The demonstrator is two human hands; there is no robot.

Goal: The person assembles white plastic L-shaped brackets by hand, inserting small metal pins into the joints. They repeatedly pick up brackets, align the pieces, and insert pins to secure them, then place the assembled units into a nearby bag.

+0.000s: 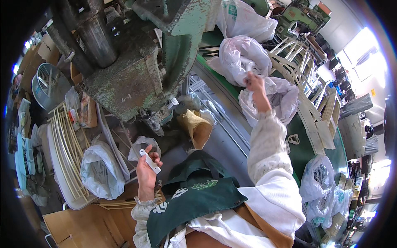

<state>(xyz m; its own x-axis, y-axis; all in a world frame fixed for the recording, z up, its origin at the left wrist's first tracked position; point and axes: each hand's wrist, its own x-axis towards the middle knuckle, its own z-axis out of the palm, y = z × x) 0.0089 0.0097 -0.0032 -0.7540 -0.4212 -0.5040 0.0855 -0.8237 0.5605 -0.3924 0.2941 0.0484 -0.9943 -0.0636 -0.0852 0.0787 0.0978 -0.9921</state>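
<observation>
The workshop blurs toward the dark rim. A worn green machine (124, 82) runs off the upper edge; right of it, pale curved strips (308, 118) and white plastic bags (244, 53) partly hide a green tabletop (294, 127). The right hand (254, 84) is at the bags, its fingers bunched; whether they pinch anything cannot be told. The left hand (147, 169), half curled, holds a small white bar (150, 161) below the machine's front.

The left hand (147, 172) here grips a flat white strip (149, 161); the right hand (255, 84) is at a bag (245, 51) on the green tabletop (297, 155).
</observation>
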